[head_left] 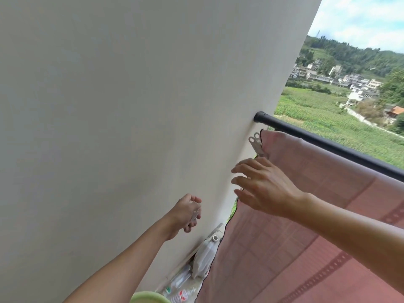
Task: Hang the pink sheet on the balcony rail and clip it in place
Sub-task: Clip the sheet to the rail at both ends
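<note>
While the pink sheet [306,215] hangs over the black rail [328,143] and falls on the near side of it, its top corner sits just below the rail's end, where the rail meets the pale wall [131,106]. A metal clip [256,145] bites on that corner just under the rail, its two looped handles sticking up towards the wall. The right hand [269,189] lies below the rail and just beneath the clip, over the sheet's wall-side edge; its fingers are straight and spread and grasp nothing, and I cannot tell whether they touch the cloth. The left hand [185,213] is further below the rail, close to the wall and apart from the sheet, with its fingers curled round a small silvery piece that looks like a spare clip [194,215]. Far below the rail, along the foot of the wall, lie a white jug [205,256], some plastic bottles [181,281] and a green rim [148,297].
</note>
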`<state>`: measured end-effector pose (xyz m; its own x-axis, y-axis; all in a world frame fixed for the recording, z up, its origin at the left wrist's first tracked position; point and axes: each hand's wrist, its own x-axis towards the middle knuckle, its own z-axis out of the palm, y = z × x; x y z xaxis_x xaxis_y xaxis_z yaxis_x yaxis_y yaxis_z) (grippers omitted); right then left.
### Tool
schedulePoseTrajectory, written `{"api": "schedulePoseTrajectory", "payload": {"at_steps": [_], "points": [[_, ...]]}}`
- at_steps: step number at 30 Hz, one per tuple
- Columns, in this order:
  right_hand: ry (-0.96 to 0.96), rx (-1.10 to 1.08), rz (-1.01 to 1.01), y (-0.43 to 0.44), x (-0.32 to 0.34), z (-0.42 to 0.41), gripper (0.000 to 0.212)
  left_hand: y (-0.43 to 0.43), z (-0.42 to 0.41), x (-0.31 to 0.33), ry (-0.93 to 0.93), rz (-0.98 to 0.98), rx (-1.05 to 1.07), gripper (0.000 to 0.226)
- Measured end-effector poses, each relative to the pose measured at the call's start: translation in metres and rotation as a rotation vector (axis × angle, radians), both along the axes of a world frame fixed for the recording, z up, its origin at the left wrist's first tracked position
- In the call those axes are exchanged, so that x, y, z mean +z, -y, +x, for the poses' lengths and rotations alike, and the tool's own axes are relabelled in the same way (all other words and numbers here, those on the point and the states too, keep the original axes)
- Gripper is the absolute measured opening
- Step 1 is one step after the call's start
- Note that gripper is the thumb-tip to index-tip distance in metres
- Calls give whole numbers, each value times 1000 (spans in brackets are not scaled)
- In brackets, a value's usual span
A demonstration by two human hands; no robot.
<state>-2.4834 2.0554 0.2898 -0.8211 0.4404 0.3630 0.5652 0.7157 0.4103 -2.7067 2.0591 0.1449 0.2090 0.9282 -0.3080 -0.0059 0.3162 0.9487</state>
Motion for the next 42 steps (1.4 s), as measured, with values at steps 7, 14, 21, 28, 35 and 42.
{"api": "schedulePoseTrajectory", "payload": {"at_steps": [7,14,21,28,35,42], "points": [[-12,-191,-259,6,-62,13,32,24,-6,-14,99,11,-220,46],[-257,-355,-554,17,-72,14,24,36,10,-14,65,127,-163,28],[-663,-490,-1064,21,-86,14,40,43,15,-12,117,135,-253,37],[-808,-485,-1324,22,-94,16,18,44,27,-12,60,181,-249,29],[-1095,-533,-982,26,-92,38,21,14,44,-36,-74,117,-198,43],[-1089,-509,-928,37,-84,68,13,-53,105,-58,-67,-2,-236,75]]}}
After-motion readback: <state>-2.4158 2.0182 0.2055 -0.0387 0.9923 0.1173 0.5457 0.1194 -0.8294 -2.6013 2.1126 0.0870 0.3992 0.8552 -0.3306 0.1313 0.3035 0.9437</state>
